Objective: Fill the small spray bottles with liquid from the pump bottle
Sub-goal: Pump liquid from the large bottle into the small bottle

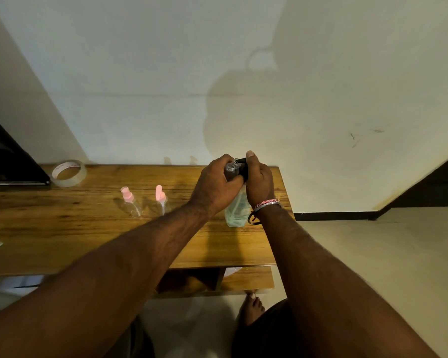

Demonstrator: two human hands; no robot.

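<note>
Both bare forearms reach forward over the near table edge. Left hand (216,182) curls its fingers round a small clear uncapped spray bottle (232,168), held at the black pump head (243,167). Right hand (259,180) grips that pump head, thumb raised above it. Below the hands, the clear pump bottle with pale green liquid (237,210) stands on the brown wooden table (88,228), near its right end. Well left: a clear bottle with pink sprayer (130,201) lying down, and a loose pink sprayer top (160,196) beside it. Far left, by the wall, a roll of clear tape (68,173).
</note>
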